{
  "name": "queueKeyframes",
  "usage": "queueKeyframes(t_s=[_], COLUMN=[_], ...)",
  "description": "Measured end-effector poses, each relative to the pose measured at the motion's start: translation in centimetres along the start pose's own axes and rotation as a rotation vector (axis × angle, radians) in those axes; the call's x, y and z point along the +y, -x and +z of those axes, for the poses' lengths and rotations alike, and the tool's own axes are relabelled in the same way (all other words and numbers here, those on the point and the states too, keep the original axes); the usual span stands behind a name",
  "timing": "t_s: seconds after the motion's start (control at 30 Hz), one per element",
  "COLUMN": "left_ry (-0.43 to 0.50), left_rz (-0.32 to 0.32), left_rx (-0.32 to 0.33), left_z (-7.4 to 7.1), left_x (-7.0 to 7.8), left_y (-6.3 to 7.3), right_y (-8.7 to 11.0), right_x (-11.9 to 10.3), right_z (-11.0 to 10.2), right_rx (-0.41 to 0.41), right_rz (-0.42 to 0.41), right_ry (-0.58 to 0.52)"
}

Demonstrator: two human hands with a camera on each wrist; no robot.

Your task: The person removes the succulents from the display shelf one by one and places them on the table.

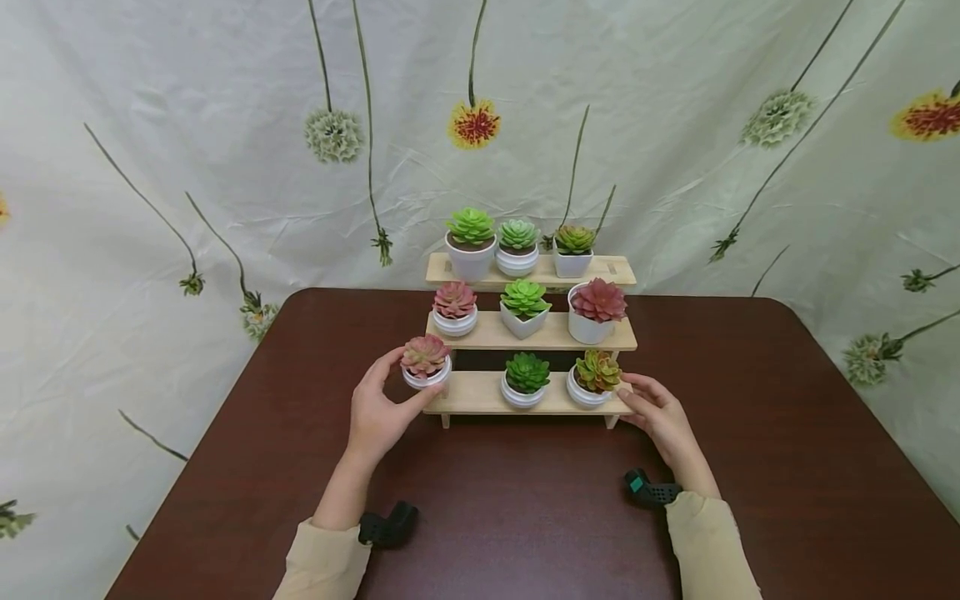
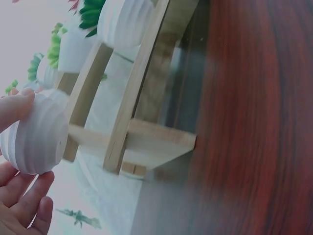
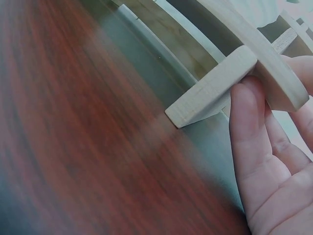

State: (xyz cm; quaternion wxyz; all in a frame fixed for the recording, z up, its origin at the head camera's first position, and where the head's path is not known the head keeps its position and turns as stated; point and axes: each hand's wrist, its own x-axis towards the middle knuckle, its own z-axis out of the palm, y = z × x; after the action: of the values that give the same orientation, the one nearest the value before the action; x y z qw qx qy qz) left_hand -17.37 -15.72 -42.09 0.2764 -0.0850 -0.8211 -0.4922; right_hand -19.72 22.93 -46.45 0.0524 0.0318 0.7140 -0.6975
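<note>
A pink succulent in a round white ribbed pot (image 1: pixel 425 359) is held between the thumb and fingers of my left hand (image 1: pixel 382 414), at the left end of the bottom tier. In the left wrist view the pot (image 2: pixel 39 134) is clear of the board, its underside showing. My right hand (image 1: pixel 663 417) grips the right end of the wooden three-tier stand (image 1: pixel 468 398); in the right wrist view the fingers (image 3: pixel 247 110) lie against the board's end beside the leg. On the bottom tier sit a dark green succulent (image 1: pixel 527 372) and a yellow-orange one (image 1: pixel 597 371), nearest my right hand.
The middle tier carries a pink succulent (image 1: pixel 454 300), a green one (image 1: pixel 524 298) and a dark red one (image 1: pixel 597 301). Three green succulents line the top tier (image 1: pixel 618 268). Behind the dark wooden table (image 1: pixel 525 500) hangs a flower-print cloth (image 1: pixel 667 125).
</note>
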Motion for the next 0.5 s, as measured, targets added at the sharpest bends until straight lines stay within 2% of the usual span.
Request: queueKeyframes(t_s=[0.2, 0.5], left_ry=[0.009, -0.013], left_rz=[-0.032, -0.103], left_rx=[0.062, 0.118], left_z=[-0.9, -1.6], left_x=[-0.6, -2.0], left_y=[-0.4, -0.8], right_y=[0.1, -0.1], right_x=[0.0, 0.0], right_z=[0.0, 0.0], right_rx=[-0.002, -0.003], right_rz=[0.009, 0.006], right_ry=[0.001, 0.001])
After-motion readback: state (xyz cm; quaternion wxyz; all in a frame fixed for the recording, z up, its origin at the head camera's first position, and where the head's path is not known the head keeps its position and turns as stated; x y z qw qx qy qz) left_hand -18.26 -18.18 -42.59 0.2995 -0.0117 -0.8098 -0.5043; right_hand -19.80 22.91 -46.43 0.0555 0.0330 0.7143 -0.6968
